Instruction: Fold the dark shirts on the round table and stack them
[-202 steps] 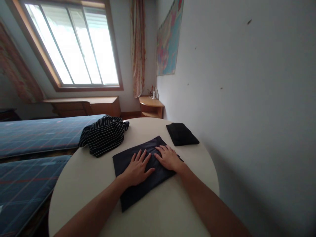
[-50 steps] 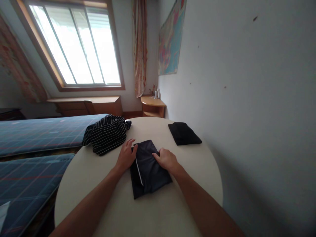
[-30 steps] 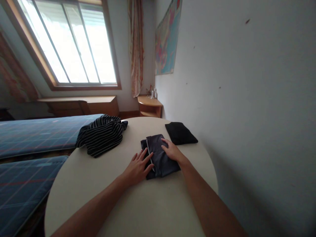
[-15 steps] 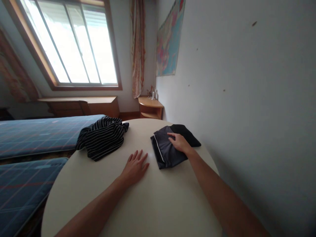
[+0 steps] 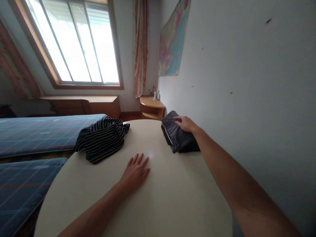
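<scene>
On the far right, the right hand (image 5: 188, 125) grips a folded grey cloth (image 5: 174, 131) over a black cloth (image 5: 190, 147), while the left hand (image 5: 134, 172) lies nearer, fingers spread, on the surface (image 5: 168, 197).

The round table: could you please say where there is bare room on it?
Bare: far middle of the table, between striped garment and grey cloth; near middle, right of the left hand. Crowded: far left, under the garment; far right, grey cloth under the right hand, partly over black cloth.

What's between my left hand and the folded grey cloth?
In the head view, only pale tabletop shows between your left hand and the folded grey cloth.
</scene>
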`<state>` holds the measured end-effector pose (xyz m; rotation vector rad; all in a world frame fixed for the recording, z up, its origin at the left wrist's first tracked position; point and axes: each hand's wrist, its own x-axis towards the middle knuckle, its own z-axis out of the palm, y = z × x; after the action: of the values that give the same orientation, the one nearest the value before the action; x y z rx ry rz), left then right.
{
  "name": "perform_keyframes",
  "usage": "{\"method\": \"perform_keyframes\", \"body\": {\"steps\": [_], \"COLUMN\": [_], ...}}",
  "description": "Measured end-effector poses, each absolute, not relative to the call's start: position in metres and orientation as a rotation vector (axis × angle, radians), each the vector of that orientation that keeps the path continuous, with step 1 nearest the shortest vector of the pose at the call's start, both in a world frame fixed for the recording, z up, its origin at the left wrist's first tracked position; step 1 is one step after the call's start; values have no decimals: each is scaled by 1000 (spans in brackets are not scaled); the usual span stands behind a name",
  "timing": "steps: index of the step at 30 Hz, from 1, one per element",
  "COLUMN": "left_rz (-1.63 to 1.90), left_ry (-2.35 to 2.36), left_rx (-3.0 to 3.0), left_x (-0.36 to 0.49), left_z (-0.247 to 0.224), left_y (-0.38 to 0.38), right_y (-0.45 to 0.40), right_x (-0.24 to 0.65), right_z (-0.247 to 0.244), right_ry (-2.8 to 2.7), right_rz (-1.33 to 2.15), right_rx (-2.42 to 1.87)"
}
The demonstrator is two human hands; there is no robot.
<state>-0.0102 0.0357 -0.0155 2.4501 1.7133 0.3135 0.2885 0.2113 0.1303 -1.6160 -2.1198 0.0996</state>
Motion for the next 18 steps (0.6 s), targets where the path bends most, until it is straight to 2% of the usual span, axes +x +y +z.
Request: {"method": "perform_keyframes", "body": {"steps": [3, 7, 12, 18], "left_rz": [304, 327, 334, 368], "left_ry": [1708, 1710, 1717, 1713], "left_rx": [2451, 2450, 2433, 2439], "left_x": [-11, -10, -9, -9], "left_z": [-15, -14, -15, -18], "left_y": [36, 36, 35, 36], "right_y": [226, 238, 238, 237], "right_x": [310, 345, 371, 380], "right_z": [131, 108, 70, 51], "right_ry": [-2119, -2100, -2010, -1942], "right_rz": [143, 234, 194, 76], "right_rx": [-1627, -1738, -1926, -2011]}}
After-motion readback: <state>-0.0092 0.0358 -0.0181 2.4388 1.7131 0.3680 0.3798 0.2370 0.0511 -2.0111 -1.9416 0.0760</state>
